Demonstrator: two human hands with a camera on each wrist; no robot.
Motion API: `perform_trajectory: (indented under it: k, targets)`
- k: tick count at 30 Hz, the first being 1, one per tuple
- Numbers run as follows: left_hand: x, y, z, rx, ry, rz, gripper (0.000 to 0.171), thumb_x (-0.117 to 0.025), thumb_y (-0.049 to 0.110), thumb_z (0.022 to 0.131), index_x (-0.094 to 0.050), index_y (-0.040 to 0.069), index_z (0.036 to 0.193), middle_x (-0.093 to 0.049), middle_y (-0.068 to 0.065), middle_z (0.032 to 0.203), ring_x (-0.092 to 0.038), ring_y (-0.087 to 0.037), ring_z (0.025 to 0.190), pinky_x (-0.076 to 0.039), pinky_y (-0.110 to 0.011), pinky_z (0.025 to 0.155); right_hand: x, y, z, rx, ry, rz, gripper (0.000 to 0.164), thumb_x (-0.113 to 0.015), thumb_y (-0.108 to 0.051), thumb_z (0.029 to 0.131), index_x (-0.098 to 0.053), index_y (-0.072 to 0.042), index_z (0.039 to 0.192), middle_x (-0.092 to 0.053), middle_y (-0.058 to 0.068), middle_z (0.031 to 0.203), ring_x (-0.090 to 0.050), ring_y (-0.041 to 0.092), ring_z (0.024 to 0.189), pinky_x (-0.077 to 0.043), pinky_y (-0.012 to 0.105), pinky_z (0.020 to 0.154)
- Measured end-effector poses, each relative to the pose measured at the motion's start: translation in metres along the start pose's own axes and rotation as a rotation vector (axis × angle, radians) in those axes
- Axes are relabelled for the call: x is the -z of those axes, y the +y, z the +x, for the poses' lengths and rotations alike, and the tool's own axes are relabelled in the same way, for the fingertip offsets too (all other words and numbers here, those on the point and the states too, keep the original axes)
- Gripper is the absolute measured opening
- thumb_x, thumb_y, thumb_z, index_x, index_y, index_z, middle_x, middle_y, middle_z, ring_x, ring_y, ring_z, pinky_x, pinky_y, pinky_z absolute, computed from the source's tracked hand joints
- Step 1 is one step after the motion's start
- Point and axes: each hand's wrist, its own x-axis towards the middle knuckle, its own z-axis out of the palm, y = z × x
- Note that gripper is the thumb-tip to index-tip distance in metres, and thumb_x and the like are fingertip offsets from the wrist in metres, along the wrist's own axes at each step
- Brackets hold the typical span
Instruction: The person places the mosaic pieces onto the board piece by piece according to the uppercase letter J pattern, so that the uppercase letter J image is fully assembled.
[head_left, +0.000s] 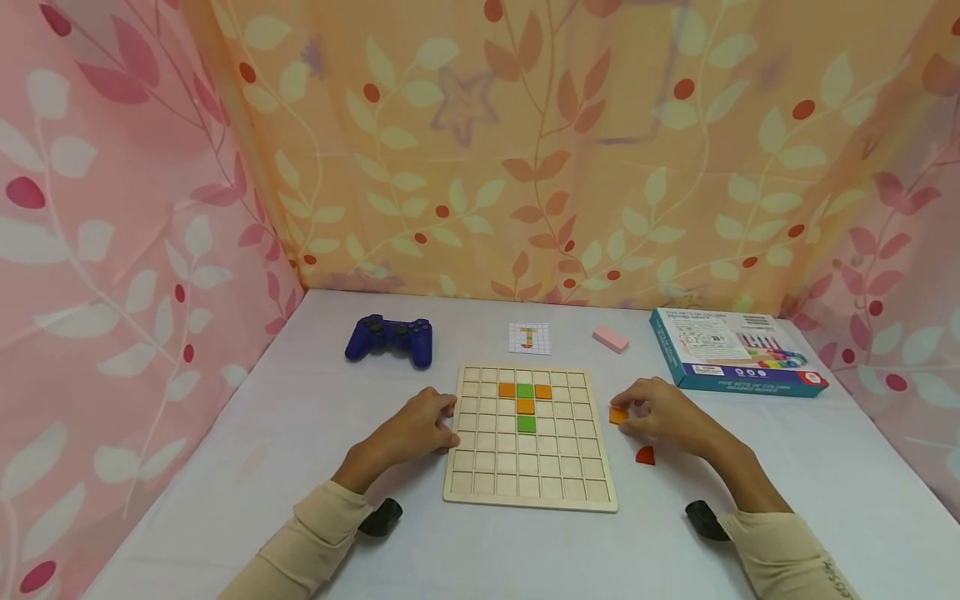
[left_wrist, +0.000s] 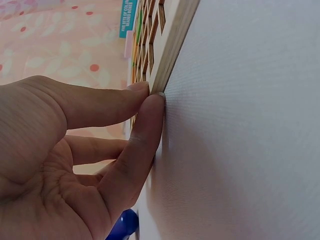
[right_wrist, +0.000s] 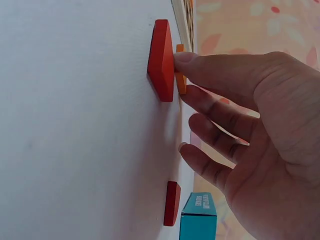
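A square wooden grid board lies flat on the table. Green tiles and orange tiles sit in its upper cells in a T shape. My left hand pinches the board's left edge; the left wrist view shows thumb and index finger meeting there. Beside the right edge, my right hand pinches a loose orange tile between thumb and index finger. A red quarter-round piece lies just nearer. Another red piece shows in the right wrist view.
A pattern card with a small coloured figure lies behind the board, with a pink block to its right. At the back left lies a blue game controller. A teal-edged box lies at the back right.
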Motion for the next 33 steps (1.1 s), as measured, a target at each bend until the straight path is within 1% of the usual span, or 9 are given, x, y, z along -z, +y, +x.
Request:
perform_trajectory:
  k: [6,9,13,18,24,28,31,33]
  targets:
    - [0.0,0.0,0.0,0.0,0.001,0.006,0.057,-0.087,0.006,0.086,-0.062,-0.008,0.136,-0.059,-0.015,0.118,-0.054,-0.024,0.102,-0.049,-0.046,0.096,0.0,0.003,0.0,0.005,-0.011,-0.008,0.034,-0.083,-0.02,0.089,-0.079,-0.007,0.12,-0.072,0.002,0.109,-0.058,0.023,0.102,-0.054,0.039,0.086]
    - [0.0,0.001,0.0,0.003,-0.001,0.002,0.059,-0.087,0.006,0.086,-0.061,-0.009,0.137,-0.059,-0.014,0.118,-0.054,-0.023,0.101,-0.049,-0.046,0.095,0.0,0.004,0.0,0.007,-0.015,-0.013,0.034,-0.083,-0.02,0.089,-0.079,-0.006,0.121,-0.072,0.001,0.108,-0.057,0.022,0.1,-0.053,0.036,0.083]
    - [0.0,0.0,0.0,0.01,-0.008,-0.002,0.064,-0.087,0.007,0.087,-0.059,-0.009,0.142,-0.059,-0.013,0.118,-0.054,-0.022,0.101,-0.049,-0.045,0.095,0.0,0.001,0.0,0.014,-0.011,-0.01,0.034,-0.083,-0.021,0.09,-0.079,-0.007,0.121,-0.072,0.001,0.109,-0.057,0.023,0.1,-0.052,0.037,0.083]
    - [0.0,-0.001,0.0,0.009,-0.007,-0.001,0.063,-0.087,0.008,0.087,-0.059,-0.008,0.142,-0.059,-0.014,0.12,-0.054,-0.023,0.103,-0.049,-0.045,0.095,-0.002,-0.007,0.002,0.039,-0.007,0.002,0.031,-0.083,-0.021,0.09,-0.08,-0.009,0.119,-0.071,0.002,0.109,-0.056,0.024,0.102,-0.051,0.038,0.084]
    - [0.0,-0.001,0.0,0.014,-0.006,-0.008,0.064,-0.087,0.007,0.087,-0.059,-0.009,0.142,-0.059,-0.014,0.121,-0.054,-0.023,0.102,-0.049,-0.045,0.095,-0.009,-0.018,0.009,0.064,-0.024,0.004,0.029,-0.083,-0.02,0.09,-0.079,-0.013,0.117,-0.069,-0.001,0.109,-0.054,0.023,0.101,-0.05,0.036,0.084]
    - [0.0,0.0,0.0,0.016,-0.007,-0.006,0.065,-0.087,0.007,0.087,-0.058,-0.009,0.143,-0.06,-0.013,0.12,-0.054,-0.022,0.102,-0.049,-0.044,0.094,-0.015,-0.028,0.013,0.086,-0.035,0.013,0.028,-0.083,-0.023,0.09,-0.078,-0.015,0.116,-0.067,-0.002,0.108,-0.054,0.023,0.102,-0.049,0.037,0.085]
    - [0.0,0.0,0.0,0.012,-0.007,-0.007,0.065,-0.086,0.007,0.087,-0.058,-0.01,0.143,-0.06,-0.013,0.119,-0.054,-0.022,0.102,-0.049,-0.044,0.094,-0.018,-0.037,0.016,0.111,-0.051,0.021,0.028,-0.084,-0.024,0.09,-0.078,-0.015,0.116,-0.066,-0.002,0.106,-0.053,0.023,0.103,-0.049,0.038,0.086]
    - [0.0,0.0,0.0,0.013,-0.007,-0.009,0.064,-0.086,0.007,0.087,-0.058,-0.01,0.143,-0.06,-0.012,0.119,-0.054,-0.022,0.101,-0.048,-0.044,0.094,-0.02,-0.042,0.019,0.14,-0.06,0.018,0.027,-0.083,-0.024,0.091,-0.077,-0.015,0.116,-0.065,-0.003,0.104,-0.053,0.022,0.102,-0.048,0.035,0.085]
